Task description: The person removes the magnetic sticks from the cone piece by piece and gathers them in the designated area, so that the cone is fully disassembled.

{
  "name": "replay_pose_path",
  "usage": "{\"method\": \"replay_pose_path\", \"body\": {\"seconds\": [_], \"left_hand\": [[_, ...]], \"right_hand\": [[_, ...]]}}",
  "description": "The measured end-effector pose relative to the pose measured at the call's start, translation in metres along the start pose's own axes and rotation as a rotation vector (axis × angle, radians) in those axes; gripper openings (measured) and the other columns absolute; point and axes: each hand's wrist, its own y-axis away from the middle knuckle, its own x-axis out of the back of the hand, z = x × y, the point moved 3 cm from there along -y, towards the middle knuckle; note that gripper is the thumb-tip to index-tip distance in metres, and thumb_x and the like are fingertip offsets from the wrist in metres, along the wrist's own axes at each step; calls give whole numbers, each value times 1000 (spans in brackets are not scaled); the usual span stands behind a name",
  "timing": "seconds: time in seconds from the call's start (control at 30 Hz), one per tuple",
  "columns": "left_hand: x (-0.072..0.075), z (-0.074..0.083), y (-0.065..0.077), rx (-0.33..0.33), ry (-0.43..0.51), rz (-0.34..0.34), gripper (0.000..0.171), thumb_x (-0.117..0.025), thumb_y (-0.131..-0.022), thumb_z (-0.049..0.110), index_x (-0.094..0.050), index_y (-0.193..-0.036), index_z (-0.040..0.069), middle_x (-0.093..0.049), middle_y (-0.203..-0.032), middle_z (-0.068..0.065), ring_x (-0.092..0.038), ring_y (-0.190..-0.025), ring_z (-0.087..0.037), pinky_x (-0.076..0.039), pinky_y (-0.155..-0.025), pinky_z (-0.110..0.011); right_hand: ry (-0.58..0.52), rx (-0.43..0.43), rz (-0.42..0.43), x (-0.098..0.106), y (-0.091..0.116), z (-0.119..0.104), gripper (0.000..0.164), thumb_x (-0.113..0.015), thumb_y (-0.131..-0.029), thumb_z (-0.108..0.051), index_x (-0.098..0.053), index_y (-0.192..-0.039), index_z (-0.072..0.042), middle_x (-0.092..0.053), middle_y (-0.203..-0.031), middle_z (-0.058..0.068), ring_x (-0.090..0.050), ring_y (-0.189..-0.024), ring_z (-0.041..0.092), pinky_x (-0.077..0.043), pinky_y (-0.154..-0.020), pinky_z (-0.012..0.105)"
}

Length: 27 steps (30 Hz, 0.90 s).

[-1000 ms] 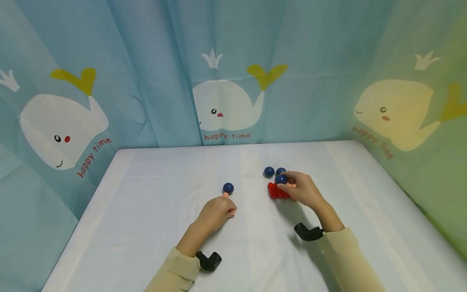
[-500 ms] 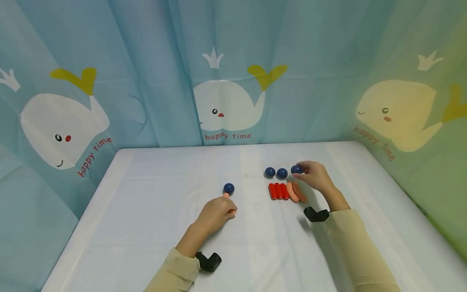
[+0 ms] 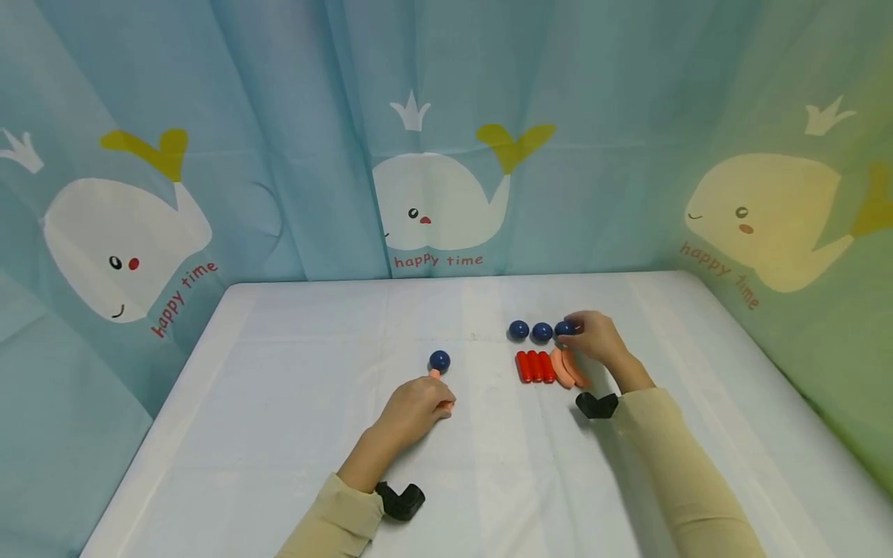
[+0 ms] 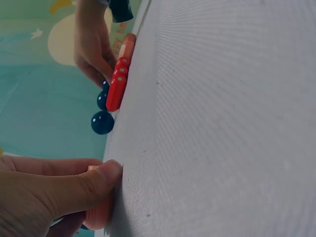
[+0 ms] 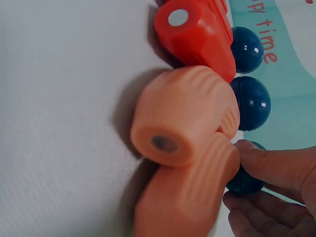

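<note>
My left hand (image 3: 412, 407) rests low over the table and pinches an orange rod (image 4: 101, 212) between thumb and fingers. A dark blue ball (image 3: 439, 361) sits at the far end of that rod. With thumb and fingertips, my right hand (image 3: 600, 337) pinches another blue ball (image 5: 244, 180) at the right end of a row. Two more blue balls (image 3: 542, 333) continue the row to its left. In front of them lie three red rods (image 3: 535, 366) side by side, then two curved orange rods (image 3: 568, 368). Grey discs show in the rod ends in the right wrist view.
A white cloth covers the table (image 3: 293, 372). Behind it hangs a blue-green curtain (image 3: 307, 155) with printed whales. Each wrist carries a black camera mount (image 3: 400, 502). The right sleeve (image 3: 687, 473) reaches over the table's right side.
My right hand has carried its blue ball from above the red rods to the right and back, then slightly left to the row's end, uncovering the orange rods. The left hand stays put.
</note>
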Motion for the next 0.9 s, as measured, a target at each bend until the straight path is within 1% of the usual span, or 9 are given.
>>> {"method": "replay_pose_path", "body": {"seconds": [0.17,0.33,0.43,0.5,0.6,0.73,0.83,0.9], "left_hand": [[0,1,0,0,1,2,14,-73,-77,16,-60,-71,14,-59,-73,8,-52,-69,-8,-44,-61,-21],[-1,0,0,0,4,4,14,-73,-77,16,-60,-71,14,-58,-73,8,-52,-70,-8,-44,-62,-21],[0,1,0,-2,12,11,15,-73,-76,15,-59,-71,13,-58,-72,8,-52,-69,-8,-44,-61,-21],[0,1,0,-7,13,16,16,-73,-76,15,-59,-70,13,-57,-71,8,-51,-69,-8,-43,-61,-21],[0,1,0,-12,19,21,17,-74,-76,14,-58,-69,13,-55,-69,8,-49,-67,-8,-42,-60,-21],[-1,3,0,-21,10,15,18,-73,-76,13,-57,-68,13,-53,-69,8,-48,-65,-7,-41,-58,-20],[-3,6,-1,-33,10,-1,19,-72,-78,13,-56,-67,13,-51,-68,8,-45,-63,-7,-39,-56,-19],[-3,9,-1,-40,17,-7,21,-72,-78,14,-54,-66,13,-49,-67,7,-43,-62,-7,-37,-55,-19]], "right_hand": [[-4,1,4,-2,-2,2,47,-66,-84,-11,-50,-122,11,-55,-112,28,-53,-98,38,-47,-84,48],[-14,-8,-12,-2,0,2,54,-68,-83,-14,-47,-125,12,-54,-114,29,-53,-98,37,-48,-83,46],[-9,-2,-12,1,4,1,57,-68,-83,-17,-45,-126,13,-52,-117,30,-51,-101,40,-47,-84,48],[-3,9,5,3,8,1,57,-67,-83,-17,-45,-126,14,-51,-118,32,-50,-104,42,-45,-85,50],[-16,37,73,7,16,3,54,-66,-84,-16,-46,-125,13,-51,-119,32,-48,-107,44,-43,-87,53],[-75,107,229,8,29,6,48,-66,-84,-12,-49,-122,13,-53,-116,32,-50,-106,45,-42,-88,53],[-129,144,329,4,39,0,44,-68,-83,-9,-53,-119,11,-56,-113,30,-52,-104,44,-42,-89,53],[-169,152,360,-1,47,-7,41,-68,-83,-9,-55,-118,9,-57,-113,27,-53,-104,41,-42,-89,51]]}}
